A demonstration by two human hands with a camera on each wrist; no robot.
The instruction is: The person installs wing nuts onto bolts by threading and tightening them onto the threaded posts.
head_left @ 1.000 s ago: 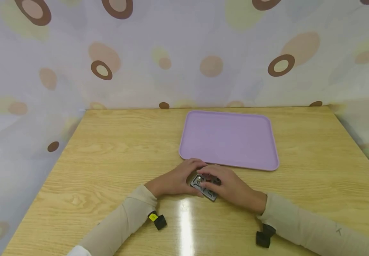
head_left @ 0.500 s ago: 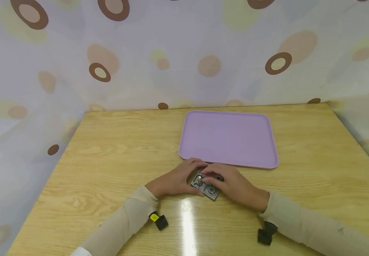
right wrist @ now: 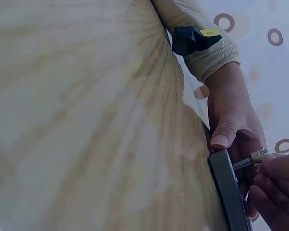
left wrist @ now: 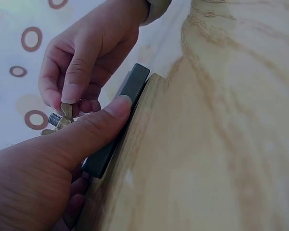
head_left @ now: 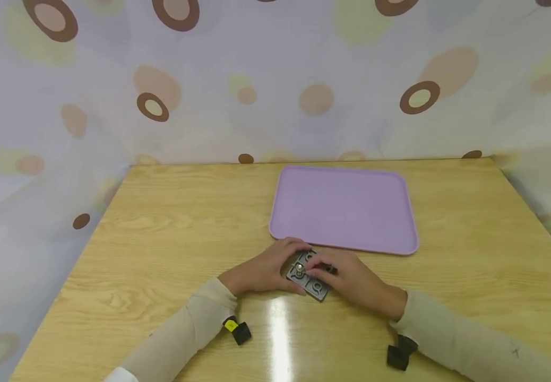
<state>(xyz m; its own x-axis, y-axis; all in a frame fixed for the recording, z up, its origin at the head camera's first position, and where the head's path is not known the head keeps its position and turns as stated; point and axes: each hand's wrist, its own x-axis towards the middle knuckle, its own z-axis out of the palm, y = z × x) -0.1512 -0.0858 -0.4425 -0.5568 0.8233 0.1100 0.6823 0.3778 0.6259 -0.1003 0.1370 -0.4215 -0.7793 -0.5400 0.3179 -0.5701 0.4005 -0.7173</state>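
A grey metal plate (head_left: 317, 289) with raised ring shapes lies on the table at the front of the tray. My left hand (head_left: 265, 268) grips it by its sides, thumb at the near edge and fingers at the far one. From the plate's face rises a threaded bolt (right wrist: 242, 164). On that bolt sits a brass wing nut (left wrist: 66, 111), its wings spread in the left wrist view. My right hand (head_left: 352, 276) pinches one wing between thumb and fingers. The bolt's tip pokes out past the nut. Part of the plate is hidden behind the right fingers.
Behind the hands lies a lilac tray (head_left: 342, 209) with a raised rim. The wooden table (head_left: 175, 212) meets a patterned wall covering (head_left: 275, 79) at the back and sides. A black wrist camera (head_left: 242, 333) hangs under each forearm.
The right fingers stood slightly apart near the bolt half a second ago and have now closed on the wing nut. The left hand and plate stay nearly in place.
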